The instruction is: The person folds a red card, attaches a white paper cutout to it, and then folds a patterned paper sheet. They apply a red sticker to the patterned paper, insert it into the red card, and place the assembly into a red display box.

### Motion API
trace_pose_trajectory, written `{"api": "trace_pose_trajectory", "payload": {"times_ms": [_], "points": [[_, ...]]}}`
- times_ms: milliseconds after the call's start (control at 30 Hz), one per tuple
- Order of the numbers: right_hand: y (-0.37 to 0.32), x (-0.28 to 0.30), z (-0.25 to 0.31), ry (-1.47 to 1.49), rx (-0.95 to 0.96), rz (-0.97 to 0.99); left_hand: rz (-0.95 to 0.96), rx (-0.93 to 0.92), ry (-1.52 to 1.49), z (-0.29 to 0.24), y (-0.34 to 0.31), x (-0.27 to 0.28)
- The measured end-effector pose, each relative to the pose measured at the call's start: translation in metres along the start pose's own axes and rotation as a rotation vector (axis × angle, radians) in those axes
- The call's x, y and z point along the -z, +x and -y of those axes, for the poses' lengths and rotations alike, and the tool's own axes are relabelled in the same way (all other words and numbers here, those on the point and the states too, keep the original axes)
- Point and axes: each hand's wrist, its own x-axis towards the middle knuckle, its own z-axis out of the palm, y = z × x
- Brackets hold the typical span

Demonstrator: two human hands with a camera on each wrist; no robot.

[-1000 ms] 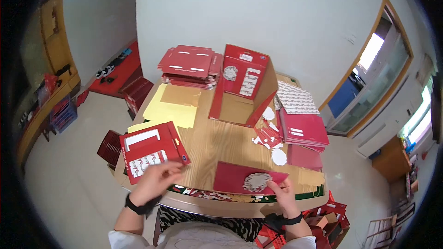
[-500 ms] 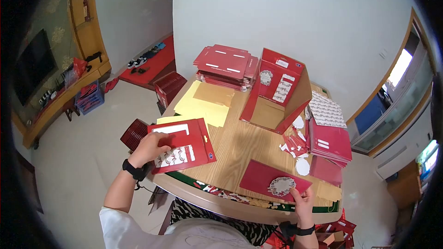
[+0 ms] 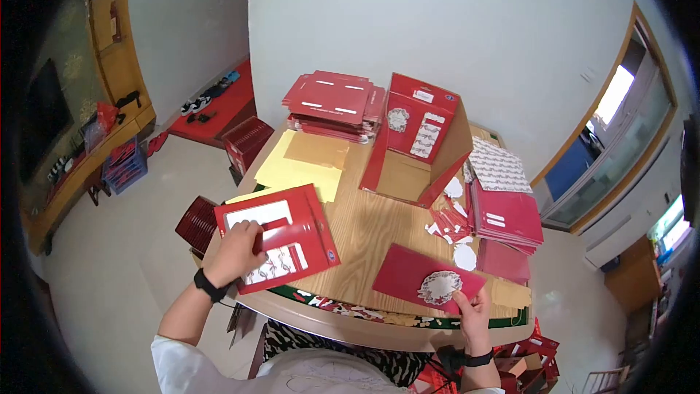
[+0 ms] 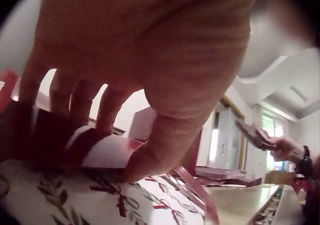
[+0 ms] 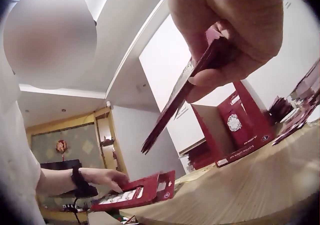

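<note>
The left hand [image 3: 235, 253] rests on a flat red package [image 3: 302, 220] with white panels at the table's left edge, its fingertips at the cut-out between the panels. Up close in the left wrist view, the left hand [image 4: 140, 50] is spread over the printed white panel [image 4: 150, 205], thumb to one side. The right hand [image 3: 475, 315] pinches the lower right corner of a dark red card [image 3: 401, 271] carrying a round grey-white cut-out [image 3: 440, 288]. From the side, the card [image 5: 167, 112] appears as thin layers tilted between thumb and fingers of the right hand [image 5: 235, 40].
An open red box [image 3: 405, 168] stands at the back beside a stack of red sheets [image 3: 332, 98]. Yellow sheets [image 3: 292, 175] lie at left. On the right are red folders [image 3: 507, 215], a patterned sheet [image 3: 499, 164], paper scraps [image 3: 448, 225] and a white disc [image 3: 464, 257].
The left hand has moved from the package's lower right edge onto its upper surface, and the package has shifted slightly. The right hand keeps hold of the card. The head view has swung.
</note>
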Motion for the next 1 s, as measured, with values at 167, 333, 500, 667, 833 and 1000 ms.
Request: {"api": "trace_pose_trajectory", "payload": {"times_ms": [167, 333, 500, 667, 833, 1000], "points": [[0.005, 0.01, 0.017, 0.197, 0.018, -0.076, -0.032, -0.459, -0.055, -0.052, -0.026, 0.001], [0.001, 0.028, 0.008, 0.038, -0.023, -0.011, 0.045, -0.644, -0.204, -0.079, -0.039, -0.024], [-0.006, 0.034, 0.002, -0.035, -0.128, -0.006, 0.179, -0.598, -0.29, -0.086, -0.044, -0.052], [-0.007, 0.04, -0.009, -0.062, -0.22, 0.021, 0.225, -0.546, -0.332, -0.081, -0.039, -0.075], [-0.004, 0.043, -0.018, -0.074, -0.348, 0.104, 0.252, -0.639, -0.333, -0.077, -0.034, -0.085], [-0.001, 0.039, -0.032, -0.042, -0.364, 0.181, 0.272, -0.66, -0.335, -0.078, -0.036, -0.096]]}}
